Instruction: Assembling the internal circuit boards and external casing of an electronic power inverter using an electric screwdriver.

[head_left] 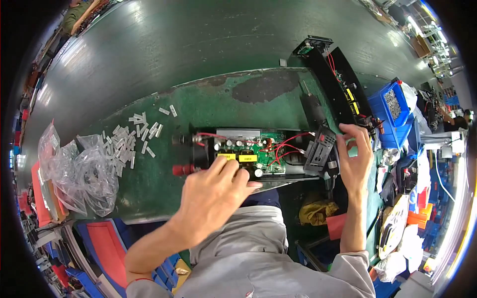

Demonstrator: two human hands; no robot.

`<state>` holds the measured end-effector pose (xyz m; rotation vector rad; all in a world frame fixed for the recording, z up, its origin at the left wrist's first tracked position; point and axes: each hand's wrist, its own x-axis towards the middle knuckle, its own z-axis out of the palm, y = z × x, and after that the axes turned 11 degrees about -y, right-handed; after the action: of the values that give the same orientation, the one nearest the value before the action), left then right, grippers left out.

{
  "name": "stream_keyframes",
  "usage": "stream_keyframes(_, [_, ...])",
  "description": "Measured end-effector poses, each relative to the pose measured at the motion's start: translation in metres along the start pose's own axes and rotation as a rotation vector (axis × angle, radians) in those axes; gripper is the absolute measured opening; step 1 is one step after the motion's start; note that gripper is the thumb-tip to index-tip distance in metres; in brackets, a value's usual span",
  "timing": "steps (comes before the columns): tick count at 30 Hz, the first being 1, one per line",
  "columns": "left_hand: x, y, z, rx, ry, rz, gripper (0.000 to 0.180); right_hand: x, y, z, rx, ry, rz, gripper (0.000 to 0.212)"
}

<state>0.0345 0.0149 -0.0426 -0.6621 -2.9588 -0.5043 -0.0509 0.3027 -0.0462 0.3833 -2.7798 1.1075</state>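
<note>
Circuit board [248, 151] sits in open black case [201, 149]. Left hand [213, 193] spread loosely, fingertips on near edge. Right hand [355, 159] pinches black end panel [318, 151] at right.

we wear a grey short-sleeved work shirt | sleeves end above our elbows | forearms and both hands bare, no gloves

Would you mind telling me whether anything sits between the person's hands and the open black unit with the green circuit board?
Nothing visible does. The left hand already rests over the near edge of the green circuit board, and the right hand is at the black end panel on the unit's right end. The small white parts lie off to the left.
</note>
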Motion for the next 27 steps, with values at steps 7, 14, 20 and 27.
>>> stream_keyframes(7, [0.016, 0.019, -0.028, -0.549, 0.081, 0.048, 0.04, -0.037, -0.075, 0.017, 0.268, -0.31, -0.378, 0.025])
stream_keyframes(14, [0.042, 0.021, -0.029, -0.563, -0.172, 0.268, 0.052, -0.054, -0.073, 0.045, 0.591, -0.427, -0.353, 0.025])
stream_keyframes(20, [0.078, -0.004, -0.031, -0.237, -0.165, 0.306, 0.023, -0.072, -0.049, 0.029, 0.566, -0.344, -0.14, 0.018])
stream_keyframes(27, [0.114, -0.016, -0.007, 0.077, -0.124, 0.606, 0.016, -0.089, -0.032, 0.026, 0.685, -0.254, 0.036, 0.012])
